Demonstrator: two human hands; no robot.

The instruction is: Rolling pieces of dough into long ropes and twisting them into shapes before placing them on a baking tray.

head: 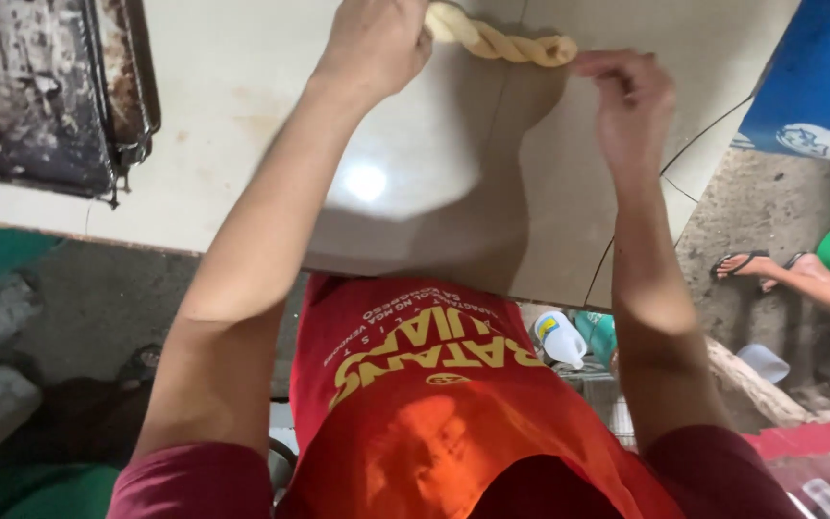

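Both hands, left hand (377, 43) and right hand (631, 101), pinch twisted dough (501, 40)

Pale, glossy tabletop (415, 192) of large tiles (thin dark seams between them, a light glare near the middle). Twisted rope of yellowish dough (501, 41) lying on it at the far edge. Blackened, crusted metal tray (40, 86) resting on the left end.

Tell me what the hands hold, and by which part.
A twisted dough rope, lying on the pale table. The left hand covers its left end; the right hand has a fingertip grip at its right end.
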